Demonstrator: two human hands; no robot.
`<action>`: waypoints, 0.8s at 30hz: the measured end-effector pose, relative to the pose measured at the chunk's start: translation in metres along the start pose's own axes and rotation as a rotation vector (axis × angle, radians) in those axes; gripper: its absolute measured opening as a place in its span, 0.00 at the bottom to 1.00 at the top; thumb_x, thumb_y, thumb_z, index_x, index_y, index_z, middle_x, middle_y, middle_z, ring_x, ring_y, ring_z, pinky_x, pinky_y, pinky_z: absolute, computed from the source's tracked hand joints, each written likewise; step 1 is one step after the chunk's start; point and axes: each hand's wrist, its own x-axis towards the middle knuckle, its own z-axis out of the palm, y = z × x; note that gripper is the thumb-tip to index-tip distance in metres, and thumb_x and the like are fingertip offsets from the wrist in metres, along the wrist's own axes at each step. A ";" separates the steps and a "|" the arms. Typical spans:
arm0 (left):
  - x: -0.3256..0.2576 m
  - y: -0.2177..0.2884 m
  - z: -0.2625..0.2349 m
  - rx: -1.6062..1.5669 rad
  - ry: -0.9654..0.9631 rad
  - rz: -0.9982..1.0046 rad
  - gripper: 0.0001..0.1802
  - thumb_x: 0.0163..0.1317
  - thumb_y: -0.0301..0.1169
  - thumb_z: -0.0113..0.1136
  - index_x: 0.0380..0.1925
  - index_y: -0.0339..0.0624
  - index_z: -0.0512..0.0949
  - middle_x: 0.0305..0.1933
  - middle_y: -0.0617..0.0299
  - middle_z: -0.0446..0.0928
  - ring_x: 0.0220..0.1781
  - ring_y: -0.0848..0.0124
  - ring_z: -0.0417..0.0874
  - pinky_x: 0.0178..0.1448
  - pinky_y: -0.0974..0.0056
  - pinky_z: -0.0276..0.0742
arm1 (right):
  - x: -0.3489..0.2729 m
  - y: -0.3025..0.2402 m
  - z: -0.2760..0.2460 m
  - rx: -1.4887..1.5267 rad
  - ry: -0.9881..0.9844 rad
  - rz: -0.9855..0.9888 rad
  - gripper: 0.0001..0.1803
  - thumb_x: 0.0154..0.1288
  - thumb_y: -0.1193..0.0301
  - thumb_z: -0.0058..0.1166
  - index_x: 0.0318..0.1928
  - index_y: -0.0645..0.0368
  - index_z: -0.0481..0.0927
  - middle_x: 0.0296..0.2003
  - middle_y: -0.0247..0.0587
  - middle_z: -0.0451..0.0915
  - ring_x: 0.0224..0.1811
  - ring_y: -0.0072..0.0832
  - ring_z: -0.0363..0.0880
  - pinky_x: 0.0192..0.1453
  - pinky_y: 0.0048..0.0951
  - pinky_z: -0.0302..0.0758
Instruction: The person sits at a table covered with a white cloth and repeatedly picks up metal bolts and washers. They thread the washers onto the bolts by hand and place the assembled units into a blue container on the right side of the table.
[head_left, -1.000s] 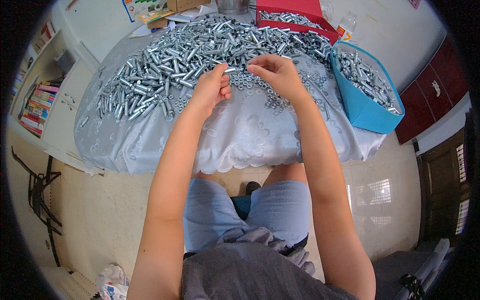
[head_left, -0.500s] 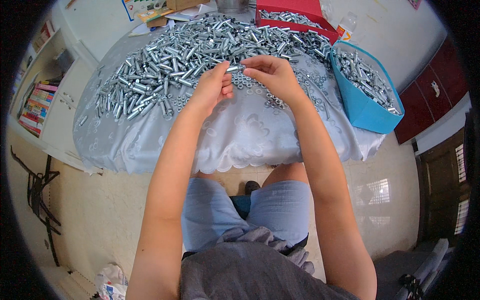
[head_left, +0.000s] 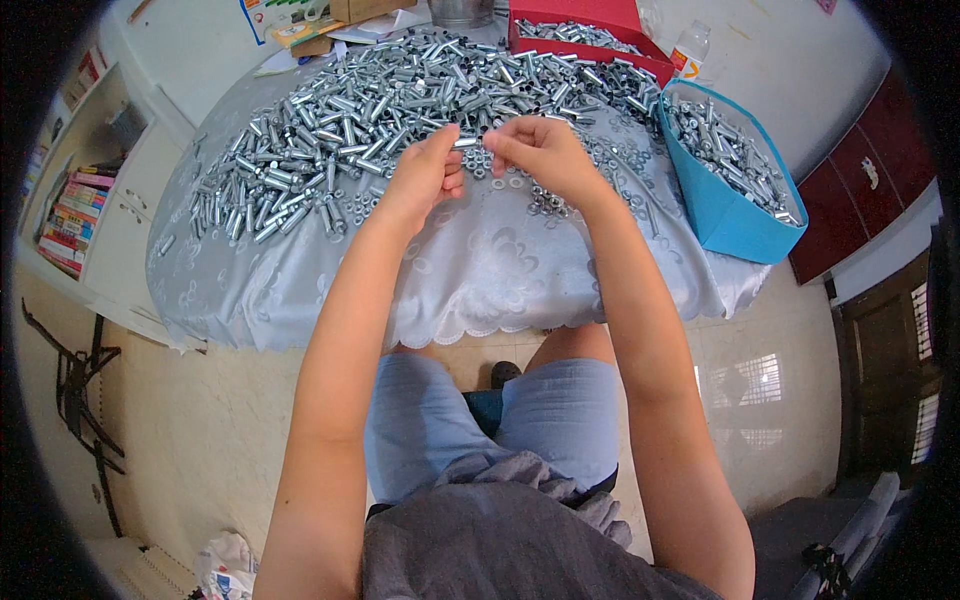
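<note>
The left hand [head_left: 425, 178] has its grip closed on a silvery metal sleeve [head_left: 466, 143], pinched between thumb and fingers and lying roughly level above the near edge of the heap. The right hand [head_left: 545, 158] has its thumb and fingertips bunched at the sleeve's right end; whether its grip is clenched on that end cannot be told. Behind the 2 hands, a broad pile of similar metal pieces [head_left: 350, 105] spreads over the cloth-covered bench [head_left: 490, 265]. Small nuts [head_left: 548, 201] lie loose below the right hand. A blue bin [head_left: 735, 227] of metal parts stands to the right, near a red box [head_left: 590, 14] and a clear bottle [head_left: 690, 47].
</note>
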 end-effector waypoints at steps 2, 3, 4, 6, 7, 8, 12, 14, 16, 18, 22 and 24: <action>0.000 0.000 0.000 0.009 -0.009 -0.009 0.18 0.58 0.45 0.50 0.17 0.48 0.61 0.15 0.73 0.54 0.16 0.79 0.57 0.24 0.71 0.60 | -0.002 -0.002 0.000 0.007 0.010 0.047 0.14 0.55 0.66 0.57 0.37 0.64 0.75 0.25 0.35 0.77 0.23 0.18 0.73 0.29 0.20 0.69; 0.000 0.000 0.000 0.002 -0.009 -0.005 0.18 0.58 0.45 0.50 0.18 0.48 0.61 0.15 0.73 0.54 0.16 0.79 0.57 0.24 0.71 0.60 | -0.007 -0.011 0.005 0.013 0.046 0.014 0.14 0.56 0.66 0.56 0.37 0.64 0.75 0.25 0.35 0.77 0.23 0.18 0.73 0.29 0.20 0.69; -0.001 0.000 0.000 -0.005 -0.008 -0.001 0.18 0.58 0.45 0.50 0.18 0.48 0.61 0.15 0.73 0.54 0.16 0.79 0.57 0.24 0.71 0.60 | -0.009 -0.015 0.008 0.020 0.082 -0.018 0.13 0.57 0.66 0.55 0.38 0.63 0.75 0.25 0.35 0.77 0.23 0.18 0.73 0.29 0.20 0.69; 0.000 0.000 -0.001 -0.006 -0.001 0.003 0.18 0.59 0.45 0.50 0.18 0.48 0.61 0.15 0.73 0.54 0.16 0.79 0.57 0.24 0.71 0.60 | -0.005 -0.004 0.008 0.013 0.014 -0.111 0.13 0.58 0.67 0.53 0.38 0.63 0.74 0.26 0.33 0.75 0.24 0.17 0.72 0.28 0.18 0.68; 0.001 -0.001 -0.002 0.000 0.005 0.003 0.18 0.59 0.45 0.50 0.18 0.48 0.61 0.15 0.73 0.54 0.16 0.79 0.57 0.24 0.71 0.60 | -0.003 0.001 0.006 0.009 -0.019 -0.158 0.12 0.59 0.67 0.52 0.39 0.63 0.74 0.26 0.32 0.74 0.24 0.16 0.72 0.28 0.17 0.67; 0.002 -0.001 -0.002 0.005 0.012 0.003 0.18 0.59 0.45 0.50 0.18 0.48 0.61 0.15 0.73 0.54 0.16 0.79 0.57 0.24 0.71 0.60 | -0.001 0.002 0.003 -0.028 -0.043 -0.094 0.13 0.56 0.68 0.55 0.38 0.63 0.74 0.26 0.33 0.74 0.24 0.16 0.72 0.28 0.18 0.67; -0.002 0.002 0.000 0.015 -0.010 -0.017 0.18 0.59 0.45 0.50 0.18 0.48 0.60 0.15 0.72 0.54 0.16 0.79 0.57 0.24 0.71 0.60 | -0.007 -0.006 0.008 -0.046 0.040 -0.063 0.13 0.52 0.72 0.59 0.37 0.63 0.74 0.25 0.31 0.73 0.23 0.15 0.70 0.28 0.17 0.67; -0.002 0.001 -0.001 0.007 -0.005 -0.005 0.18 0.59 0.44 0.50 0.17 0.48 0.60 0.15 0.73 0.53 0.16 0.79 0.57 0.23 0.71 0.60 | -0.007 -0.006 0.009 -0.061 0.074 -0.131 0.12 0.52 0.73 0.59 0.37 0.63 0.74 0.24 0.29 0.73 0.23 0.13 0.69 0.27 0.16 0.66; -0.002 0.002 0.000 -0.006 -0.005 -0.002 0.19 0.59 0.44 0.50 0.17 0.49 0.59 0.15 0.73 0.53 0.16 0.79 0.57 0.23 0.71 0.60 | -0.001 0.000 0.004 -0.146 0.016 -0.164 0.12 0.51 0.72 0.59 0.37 0.62 0.74 0.24 0.29 0.72 0.22 0.12 0.68 0.26 0.14 0.65; -0.001 0.002 0.001 -0.016 0.012 -0.002 0.19 0.59 0.44 0.50 0.17 0.49 0.59 0.15 0.73 0.53 0.16 0.79 0.57 0.23 0.71 0.59 | -0.004 -0.008 0.005 -0.148 0.053 -0.113 0.12 0.51 0.72 0.60 0.36 0.62 0.74 0.25 0.29 0.72 0.21 0.12 0.68 0.25 0.14 0.64; -0.001 0.002 -0.001 -0.010 0.015 -0.004 0.18 0.59 0.44 0.50 0.17 0.48 0.60 0.15 0.73 0.53 0.16 0.79 0.57 0.23 0.71 0.59 | -0.005 -0.004 0.005 -0.159 0.089 -0.149 0.12 0.51 0.71 0.60 0.37 0.61 0.76 0.25 0.28 0.73 0.20 0.11 0.67 0.22 0.14 0.62; -0.002 0.003 -0.001 -0.003 0.003 -0.009 0.18 0.58 0.44 0.51 0.17 0.48 0.60 0.15 0.73 0.53 0.16 0.79 0.57 0.23 0.71 0.60 | -0.004 -0.004 0.003 -0.170 0.072 -0.115 0.12 0.52 0.69 0.60 0.37 0.61 0.76 0.25 0.28 0.72 0.20 0.11 0.65 0.22 0.14 0.62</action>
